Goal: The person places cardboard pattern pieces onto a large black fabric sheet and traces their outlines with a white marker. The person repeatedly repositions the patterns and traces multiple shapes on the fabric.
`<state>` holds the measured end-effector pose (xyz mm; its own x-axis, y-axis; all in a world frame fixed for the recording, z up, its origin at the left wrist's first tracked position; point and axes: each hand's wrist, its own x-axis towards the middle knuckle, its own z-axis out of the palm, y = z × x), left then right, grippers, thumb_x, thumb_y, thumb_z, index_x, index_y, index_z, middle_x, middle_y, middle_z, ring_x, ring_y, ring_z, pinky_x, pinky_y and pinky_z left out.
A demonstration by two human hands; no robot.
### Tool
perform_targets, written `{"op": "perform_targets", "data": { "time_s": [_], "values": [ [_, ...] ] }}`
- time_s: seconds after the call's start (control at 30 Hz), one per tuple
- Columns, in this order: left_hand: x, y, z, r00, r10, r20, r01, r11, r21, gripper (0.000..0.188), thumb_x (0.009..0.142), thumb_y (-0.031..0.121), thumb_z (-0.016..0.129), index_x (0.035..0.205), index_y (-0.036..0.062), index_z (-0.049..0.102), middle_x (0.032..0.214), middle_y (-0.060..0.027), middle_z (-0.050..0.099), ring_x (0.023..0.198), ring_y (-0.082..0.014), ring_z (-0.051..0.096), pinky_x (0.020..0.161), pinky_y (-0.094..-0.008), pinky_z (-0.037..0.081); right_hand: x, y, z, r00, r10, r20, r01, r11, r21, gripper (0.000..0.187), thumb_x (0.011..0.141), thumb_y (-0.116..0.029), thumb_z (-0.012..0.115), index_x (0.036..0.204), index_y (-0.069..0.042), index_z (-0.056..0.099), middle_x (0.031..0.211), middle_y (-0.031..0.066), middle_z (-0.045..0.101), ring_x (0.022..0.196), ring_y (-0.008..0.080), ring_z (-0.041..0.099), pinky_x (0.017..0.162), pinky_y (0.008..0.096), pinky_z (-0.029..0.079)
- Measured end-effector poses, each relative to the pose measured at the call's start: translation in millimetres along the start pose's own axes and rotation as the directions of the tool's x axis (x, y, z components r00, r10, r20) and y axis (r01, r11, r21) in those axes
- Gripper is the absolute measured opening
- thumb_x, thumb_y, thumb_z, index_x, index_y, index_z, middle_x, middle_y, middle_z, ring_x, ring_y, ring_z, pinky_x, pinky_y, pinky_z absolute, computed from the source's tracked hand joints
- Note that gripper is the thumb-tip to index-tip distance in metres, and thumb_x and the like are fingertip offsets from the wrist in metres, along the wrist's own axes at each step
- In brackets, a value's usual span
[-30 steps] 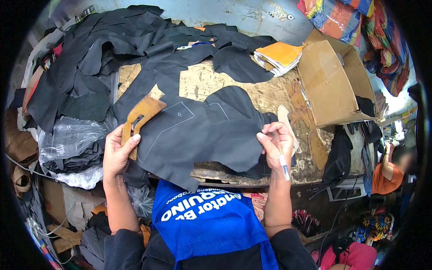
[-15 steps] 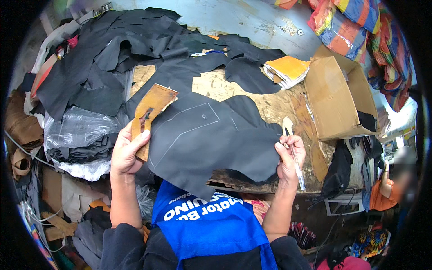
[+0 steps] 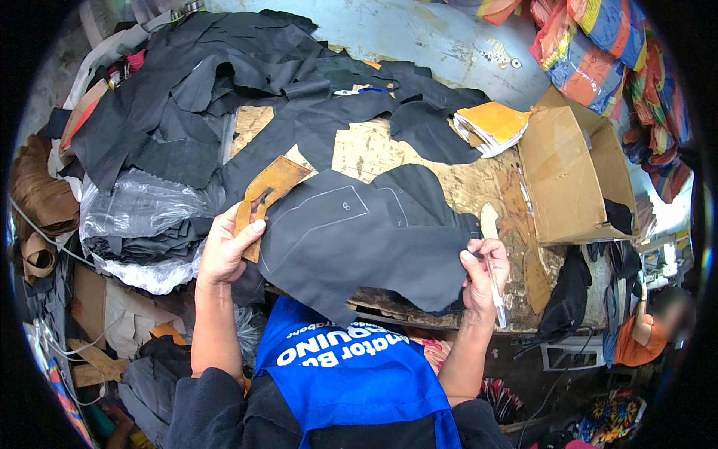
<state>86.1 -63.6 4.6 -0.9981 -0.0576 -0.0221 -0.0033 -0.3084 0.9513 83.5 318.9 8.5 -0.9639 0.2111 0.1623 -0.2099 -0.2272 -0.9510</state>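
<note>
A piece of black leather-like sheet [image 3: 336, 251] with pale outlines drawn on it hangs between my hands above the table edge. My left hand [image 3: 224, 247] is closed on its left edge and on a tan pattern piece [image 3: 275, 179] with a slot cut in it. Thumb and fingers of my right hand [image 3: 482, 277] pinch the sheet's right edge. That same hand keeps a clear-barrelled pen [image 3: 499, 307] and a cream curved pattern piece [image 3: 488, 221], which sticks up above the fingers.
More black sheets [image 3: 247, 71] are heaped across the far left of the wooden table [image 3: 366, 146]. A clear plastic bag of black pieces [image 3: 149, 232] lies at left. An orange-topped stack [image 3: 490, 123] and an open cardboard box [image 3: 565, 179] stand at right. Beyond sits another person [image 3: 643, 333].
The view has shifted slightly, so the scene sits a little farther right and lower. The sheet lies flatter to view, and more of its right-hand outline shows. Both hands keep their holds.
</note>
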Motion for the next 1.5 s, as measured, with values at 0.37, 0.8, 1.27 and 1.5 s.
{"op": "perform_targets", "data": {
  "time_s": [0.37, 0.8, 1.27, 1.5],
  "values": [
    [-9.5, -1.9, 34.1, 0.982, -0.132, 0.136, 0.017, 0.778, 0.628, 0.025, 0.079, 0.013, 0.07, 0.1, -0.0016, 0.069, 0.08, -0.0035, 0.067, 0.072, -0.0081, 0.058, 0.067, -0.0262, 0.048, -9.9, 35.9, 17.2, 0.995, 0.018, 0.095, 0.003, 0.976, -0.219, 0.028, 0.074, 0.01, 0.07, 0.097, -0.002, 0.059, 0.1, 0.0078, 0.061, 0.087, 0.0125, 0.06, 0.073, 0.0234, 0.05],
    [-47.8, -75.3, 129.4, 0.741, -0.076, 0.667, -0.609, 0.341, 0.716, 0.075, 0.078, 0.044, 0.068, 0.136, 0.0044, 0.042, 0.146, -0.0249, 0.026, 0.14, -0.0393, 0.018, 0.107, -0.0635, 0.017, -2.8, 74.3, 35.0, 0.987, 0.067, 0.146, -0.003, 0.917, -0.399, 0.014, 0.077, 0.009, 0.066, 0.087, 0.001, 0.06, 0.079, 0.002, 0.062, 0.072, 0.0052, 0.058, 0.065, 0.0192, 0.046],
    [-48.8, -94.5, 131.4, 0.756, -0.181, 0.63, -0.61, 0.156, 0.777, 0.088, 0.078, 0.063, 0.056, 0.141, 0.0055, 0.034, 0.149, -0.0246, 0.02, 0.141, -0.04, 0.009, 0.104, -0.0705, 0.007, -9.1, 44.6, 61.4, 0.921, 0.075, 0.381, 0.049, 0.951, -0.306, 0.014, 0.087, -0.007, 0.063, 0.095, 0.004, 0.067, 0.094, 0.0093, 0.063, 0.081, 0.0146, 0.061, 0.07, 0.0251, 0.05],
    [-48.9, -101.0, 125.0, 0.724, -0.167, 0.669, -0.62, 0.268, 0.737, 0.086, 0.075, 0.054, 0.065, 0.133, -0.0049, 0.041, 0.138, -0.0268, 0.037, 0.134, -0.0419, 0.025, 0.105, -0.0635, 0.012, -20.8, 61.7, 101.6, 0.788, 0.108, 0.606, 0.216, 0.874, -0.436, 0.011, 0.078, -0.008, 0.067, 0.083, 0.002, 0.066, 0.083, 0.013, 0.066, 0.077, 0.025, 0.063, 0.069, 0.0341, 0.05]
  ]
}}
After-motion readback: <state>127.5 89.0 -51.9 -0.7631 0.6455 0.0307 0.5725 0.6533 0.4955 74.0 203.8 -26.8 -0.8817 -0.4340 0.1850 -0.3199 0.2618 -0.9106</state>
